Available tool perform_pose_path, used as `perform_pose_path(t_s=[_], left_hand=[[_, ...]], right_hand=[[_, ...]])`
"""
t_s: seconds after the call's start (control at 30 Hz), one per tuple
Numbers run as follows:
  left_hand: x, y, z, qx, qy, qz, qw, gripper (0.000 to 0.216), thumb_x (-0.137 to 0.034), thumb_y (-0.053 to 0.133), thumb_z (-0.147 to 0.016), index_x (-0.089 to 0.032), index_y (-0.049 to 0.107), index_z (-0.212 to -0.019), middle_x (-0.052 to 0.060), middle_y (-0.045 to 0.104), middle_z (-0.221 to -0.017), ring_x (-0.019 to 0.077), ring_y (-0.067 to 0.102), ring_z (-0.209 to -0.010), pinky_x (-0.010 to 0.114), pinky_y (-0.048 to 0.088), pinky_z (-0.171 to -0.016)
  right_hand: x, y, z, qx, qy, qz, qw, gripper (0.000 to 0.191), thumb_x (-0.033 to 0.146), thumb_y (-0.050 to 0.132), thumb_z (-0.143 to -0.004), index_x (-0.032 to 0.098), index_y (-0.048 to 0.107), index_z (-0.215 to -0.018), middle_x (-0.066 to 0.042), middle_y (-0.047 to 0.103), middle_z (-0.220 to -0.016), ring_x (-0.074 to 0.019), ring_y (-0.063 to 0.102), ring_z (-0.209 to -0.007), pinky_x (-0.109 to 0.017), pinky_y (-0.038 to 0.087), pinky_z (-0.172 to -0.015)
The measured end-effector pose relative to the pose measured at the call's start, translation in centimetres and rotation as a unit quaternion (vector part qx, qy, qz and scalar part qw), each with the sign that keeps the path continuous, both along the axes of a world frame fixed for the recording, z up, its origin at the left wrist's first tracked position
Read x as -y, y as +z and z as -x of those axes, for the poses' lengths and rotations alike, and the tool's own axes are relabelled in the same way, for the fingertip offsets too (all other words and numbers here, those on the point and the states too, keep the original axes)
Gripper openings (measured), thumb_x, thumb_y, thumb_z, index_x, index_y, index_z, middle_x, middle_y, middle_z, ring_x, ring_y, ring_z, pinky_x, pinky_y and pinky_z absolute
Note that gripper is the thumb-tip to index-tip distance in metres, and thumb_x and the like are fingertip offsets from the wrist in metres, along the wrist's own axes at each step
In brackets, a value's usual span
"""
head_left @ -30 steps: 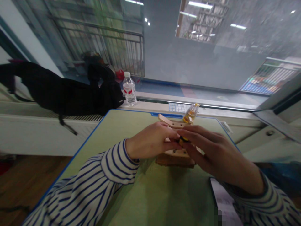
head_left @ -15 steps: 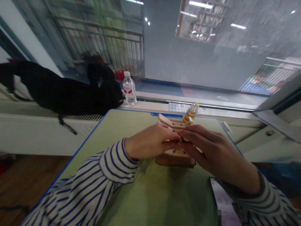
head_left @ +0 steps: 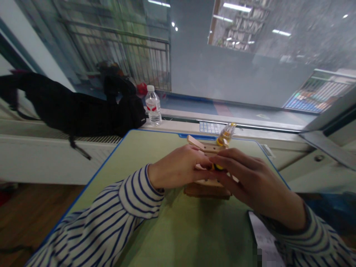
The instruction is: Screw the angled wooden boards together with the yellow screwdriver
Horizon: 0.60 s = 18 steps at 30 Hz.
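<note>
"What's the right hand (head_left: 251,181) doing?"
"Its fingertips pinch a small yellow-and-black piece (head_left: 218,167) at the drilled wooden assembly (head_left: 211,148) on the counter (head_left: 147,148)."
"And the left hand (head_left: 178,167)?"
"Its fingers reach right beside that piece; their tips are partly hidden, so I can't tell whether they grip anything."

Long off-white sleeves (head_left: 94,226), narrow navy stripes; cuffs (head_left: 140,193) striped too.

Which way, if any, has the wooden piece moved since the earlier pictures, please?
No: the wooden piece shows no visible shift against the blue strip beyond.
</note>
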State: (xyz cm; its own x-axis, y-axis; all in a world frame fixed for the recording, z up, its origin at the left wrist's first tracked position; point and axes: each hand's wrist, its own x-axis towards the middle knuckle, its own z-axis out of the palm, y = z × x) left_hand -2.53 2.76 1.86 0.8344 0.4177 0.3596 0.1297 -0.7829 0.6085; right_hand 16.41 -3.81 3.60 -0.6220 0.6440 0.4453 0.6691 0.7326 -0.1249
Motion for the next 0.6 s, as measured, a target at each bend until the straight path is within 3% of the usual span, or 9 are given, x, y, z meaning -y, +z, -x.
perform_pose_path(t_s=[0.17,0.4,0.6], left_hand=[[-0.16,-0.19,0.13,-0.020,0.032,-0.018,0.999,0.021,-0.033,0.057,-0.084,-0.017,0.069,-0.087,0.006,0.067,-0.097,0.0176,0.059,-0.100,0.030,0.042,-0.091],[-0.25,-0.31,0.12,0.001,0.010,-0.019,1.000,0.020,-0.024,0.059,-0.083,-0.021,0.066,-0.101,0.004,0.065,-0.107,0.0159,0.056,-0.106,0.030,0.039,-0.096],[-0.36,-0.37,0.07,-0.013,-0.003,-0.016,1.000,0.022,-0.029,0.051,-0.088,-0.016,0.067,-0.095,0.006,0.067,-0.098,0.0160,0.060,-0.097,0.030,0.041,-0.093]], right_hand=[[0.13,-0.08,0.17,-0.019,0.009,0.010,1.000,0.036,0.020,0.048,-0.089,0.017,0.047,-0.125,-0.011,0.055,-0.125,-0.0200,0.054,-0.111,-0.037,0.049,-0.090],[0.11,-0.15,0.04,-0.009,0.004,0.006,1.000,0.034,0.020,0.048,-0.090,0.017,0.050,-0.124,-0.009,0.055,-0.126,-0.0185,0.055,-0.109,-0.036,0.049,-0.091],[0.06,-0.12,-0.01,0.002,0.000,-0.016,1.000,0.031,0.019,0.047,-0.090,0.015,0.051,-0.121,-0.010,0.058,-0.121,-0.0187,0.058,-0.105,-0.035,0.051,-0.088]])
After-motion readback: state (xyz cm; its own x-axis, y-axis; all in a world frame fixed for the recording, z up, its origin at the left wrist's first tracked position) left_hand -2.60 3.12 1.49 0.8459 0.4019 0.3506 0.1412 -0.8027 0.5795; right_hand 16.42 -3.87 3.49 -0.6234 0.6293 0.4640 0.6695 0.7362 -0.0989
